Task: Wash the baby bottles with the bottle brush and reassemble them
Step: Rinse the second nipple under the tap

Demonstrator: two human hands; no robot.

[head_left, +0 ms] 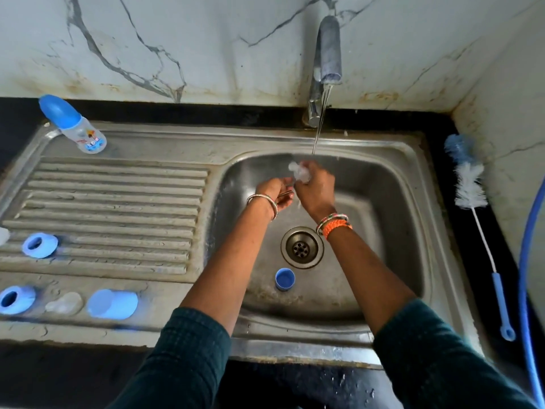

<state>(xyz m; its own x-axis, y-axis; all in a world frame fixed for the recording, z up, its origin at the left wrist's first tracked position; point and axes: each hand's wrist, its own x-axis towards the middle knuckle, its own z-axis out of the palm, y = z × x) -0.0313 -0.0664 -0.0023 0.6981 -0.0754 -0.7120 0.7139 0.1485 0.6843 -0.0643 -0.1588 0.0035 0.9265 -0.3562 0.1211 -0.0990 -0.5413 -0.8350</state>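
Both hands curled: right hand (315, 187) grips teat (298, 172) (blurred).

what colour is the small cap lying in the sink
Blue: the small round plastic cap, head view.

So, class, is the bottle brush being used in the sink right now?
No, the bottle brush lies untouched on the counter right of the sink, while both hands work on a clear teat under the tap.
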